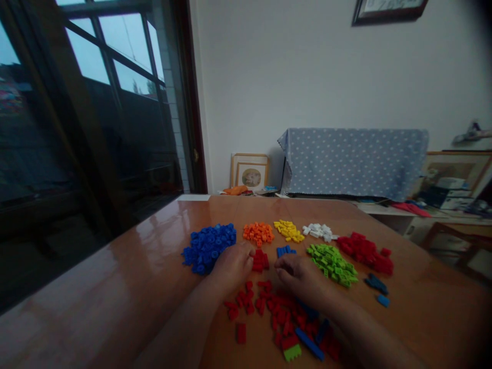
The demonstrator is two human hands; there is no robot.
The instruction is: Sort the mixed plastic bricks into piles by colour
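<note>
My left hand (235, 262) is curled at the right edge of the blue brick pile (209, 246). Its fingertips are beside a small cluster of red bricks (260, 260); whether they grip one is hidden. My right hand (302, 275) has its fingers bent inward, to the right of that cluster, and what they hold, if anything, cannot be made out. Just beyond it lies a short row of blue bricks (285, 251). Loose small red bricks (265, 297) spread below both hands, with a long blue brick (309, 343) and a green brick (292, 352) nearer me.
Orange (259, 233), yellow (289, 231) and white brick piles (319, 231) line the far side of the brown table (154, 266). Lime-green (332, 264) and larger red bricks (365, 252) lie right. Behind stands something under a dotted cloth (353, 164).
</note>
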